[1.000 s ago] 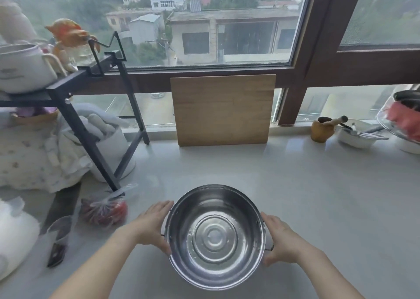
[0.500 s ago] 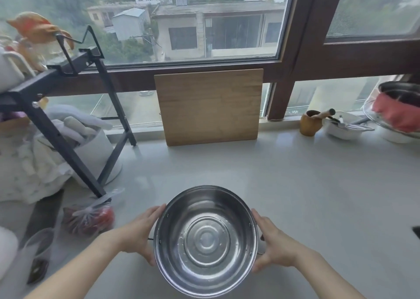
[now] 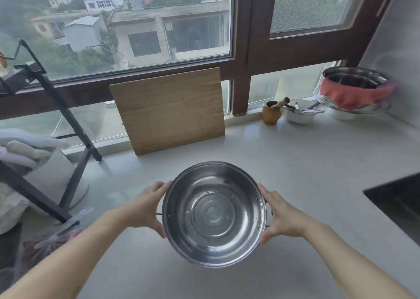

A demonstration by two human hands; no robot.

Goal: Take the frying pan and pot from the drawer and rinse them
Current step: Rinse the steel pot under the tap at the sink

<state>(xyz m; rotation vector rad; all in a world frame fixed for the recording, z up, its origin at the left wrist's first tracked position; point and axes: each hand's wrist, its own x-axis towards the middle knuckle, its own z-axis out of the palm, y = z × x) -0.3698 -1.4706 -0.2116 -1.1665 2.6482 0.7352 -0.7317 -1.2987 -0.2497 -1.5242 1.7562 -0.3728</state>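
Observation:
A shiny steel pot (image 3: pixel 213 214) with an empty, wet-looking inside is held over the pale counter (image 3: pixel 306 173) in front of me. My left hand (image 3: pixel 145 208) grips its left side handle, fingers wrapped round the rim edge. My right hand (image 3: pixel 280 215) grips the right side handle the same way. The handles themselves are mostly hidden under my hands. No frying pan shows in this view.
A wooden cutting board (image 3: pixel 170 110) leans on the window sill behind the pot. A black rack (image 3: pixel 45 126) and white cloths stand at the left. At the right are a dark sink corner (image 3: pixel 400 198), a wooden mortar (image 3: pixel 271 114), a white bowl (image 3: pixel 300 114) and stacked steel bowls (image 3: pixel 354 89).
The view has swung to the right with the pot, so the rack slid left and the sink corner and stacked bowls came into sight. Both hands keep their hold on the pot.

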